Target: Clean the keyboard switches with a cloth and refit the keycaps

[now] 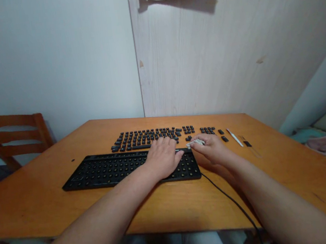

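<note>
A black keyboard (106,172) without its keycaps lies on the table, showing rows of small bare key posts. Across its right half rests my left hand (162,158), fingers stretched out over the top edge and thumb apart, covering part of the posts. My right hand (213,148) is closed on a crumpled whitish cloth or tissue (196,143), held at the keyboard's upper right corner. Behind the keyboard, the loose black keycaps (141,137) are laid out in keyboard order; my hands hide some of them.
On the right of the wooden table (177,208) lie a white pen-like tool (234,137) and a thin wire tool with a black middle (247,143). The keyboard's cable (233,200) runs over the front edge. A wooden chair (17,137) stands at left.
</note>
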### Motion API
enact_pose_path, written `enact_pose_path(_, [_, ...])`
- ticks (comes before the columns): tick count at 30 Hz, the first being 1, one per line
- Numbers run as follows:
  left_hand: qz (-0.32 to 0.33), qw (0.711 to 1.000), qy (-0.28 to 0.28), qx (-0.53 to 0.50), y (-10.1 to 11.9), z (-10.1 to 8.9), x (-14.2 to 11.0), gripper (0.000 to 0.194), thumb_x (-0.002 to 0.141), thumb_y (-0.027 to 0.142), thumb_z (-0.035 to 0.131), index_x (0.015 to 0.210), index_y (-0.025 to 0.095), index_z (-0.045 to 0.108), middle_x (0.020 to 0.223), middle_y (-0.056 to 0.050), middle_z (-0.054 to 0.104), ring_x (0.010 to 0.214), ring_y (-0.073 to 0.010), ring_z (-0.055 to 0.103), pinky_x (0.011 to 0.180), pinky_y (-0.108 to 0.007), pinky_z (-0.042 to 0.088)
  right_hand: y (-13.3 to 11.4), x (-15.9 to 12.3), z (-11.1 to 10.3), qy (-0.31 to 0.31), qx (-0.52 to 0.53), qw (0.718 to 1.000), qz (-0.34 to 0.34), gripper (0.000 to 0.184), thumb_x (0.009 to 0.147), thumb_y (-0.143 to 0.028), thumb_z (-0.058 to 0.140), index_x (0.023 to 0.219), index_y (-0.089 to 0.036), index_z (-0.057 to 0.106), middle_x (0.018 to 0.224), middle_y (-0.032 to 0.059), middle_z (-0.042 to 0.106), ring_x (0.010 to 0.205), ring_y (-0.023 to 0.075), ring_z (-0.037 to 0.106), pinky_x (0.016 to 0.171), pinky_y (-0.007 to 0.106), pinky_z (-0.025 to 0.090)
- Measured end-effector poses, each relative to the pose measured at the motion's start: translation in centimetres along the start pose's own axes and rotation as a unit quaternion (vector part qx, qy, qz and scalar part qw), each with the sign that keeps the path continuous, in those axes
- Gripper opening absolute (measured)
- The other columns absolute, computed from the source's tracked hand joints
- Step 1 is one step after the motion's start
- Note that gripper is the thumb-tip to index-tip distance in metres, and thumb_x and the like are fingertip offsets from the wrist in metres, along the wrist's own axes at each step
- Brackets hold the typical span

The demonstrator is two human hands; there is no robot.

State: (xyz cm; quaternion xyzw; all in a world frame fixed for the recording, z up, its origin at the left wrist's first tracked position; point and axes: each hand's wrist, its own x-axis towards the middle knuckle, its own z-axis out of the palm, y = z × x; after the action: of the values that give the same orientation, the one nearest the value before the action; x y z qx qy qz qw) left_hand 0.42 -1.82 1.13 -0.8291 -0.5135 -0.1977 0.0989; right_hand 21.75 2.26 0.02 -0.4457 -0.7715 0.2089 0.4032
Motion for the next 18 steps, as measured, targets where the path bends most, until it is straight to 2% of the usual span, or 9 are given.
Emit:
enact_pose_path(3, [0.030, 0.999, -0.016, 0.012, -2.5, -0.6, -1.3, 0.054, 0.089, 0.067, 0.043, 0.102, 0.017, 0.060, 0.107, -0.015, 0.060, 0.106, -0.0345, 0.050, 0.095, -0.050, 0.033, -0.1, 0.0, 0.0, -0.015, 0.005, 1.000, 0.011, 0.016, 0.082, -0.033, 0.060, 0.078, -0.020, 0.069, 0.069, 0.0014, 0.066, 0.067, 0.0175, 0.058, 0.061, 0.028, 0.045])
enact_pose_path(7, [0.013, 0.998, -0.051, -0.029, -4.8, -0.5, -2.7, 0.071, 0.081, 0.079, 0.043, 0.110, 0.017, 0.061, 0.113, -0.016, 0.061, 0.111, -0.0351, 0.051, 0.101, -0.051, 0.030, 0.0, -0.1, 0.1, -0.042, 0.004, 0.999, 0.016, 0.016, 0.081, -0.032, 0.060, 0.076, -0.019, 0.069, 0.069, 0.0018, 0.065, 0.066, 0.0169, 0.057, 0.060, 0.027, 0.044])
enact_pose_path(9, [0.013, 0.996, -0.068, -0.055, -5.3, -0.1, -2.9, 0.082, 0.074, 0.084, 0.047, 0.118, 0.017, 0.060, 0.120, -0.017, 0.060, 0.116, -0.0365, 0.050, 0.106, -0.053, 0.026, 0.2, -0.1, 0.2, -0.057, -0.003, 0.998, 0.014, 0.016, 0.081, -0.031, 0.060, 0.077, -0.018, 0.069, 0.068, 0.0016, 0.064, 0.065, 0.0164, 0.056, 0.059, 0.027, 0.043])
enact_pose_path(13, [0.031, 0.992, -0.082, -0.088, -5.5, -0.1, -2.9, 0.104, 0.064, 0.088, 0.053, 0.139, 0.016, 0.049, 0.137, -0.018, 0.054, 0.130, -0.0389, 0.043, 0.115, -0.057, 0.009, 0.4, -0.3, 0.1, -0.075, -0.024, 0.997, 0.029, 0.016, 0.080, -0.031, 0.060, 0.078, -0.017, 0.068, 0.066, -0.0001, 0.061, 0.062, 0.0148, 0.053, 0.057, 0.026, 0.040])
enact_pose_path(18, [0.046, 0.992, -0.081, -0.090, -5.5, -0.7, -3.0, 0.117, 0.057, 0.091, 0.055, 0.145, 0.015, 0.043, 0.141, -0.019, 0.051, 0.134, -0.0400, 0.041, 0.117, -0.058, -0.003, 0.3, -0.7, 0.2, -0.097, -0.009, 0.994, 0.052, 0.016, 0.079, -0.032, 0.062, 0.079, -0.017, 0.069, 0.066, 0.0005, 0.062, 0.060, 0.0146, 0.053, 0.057, 0.026, 0.041])
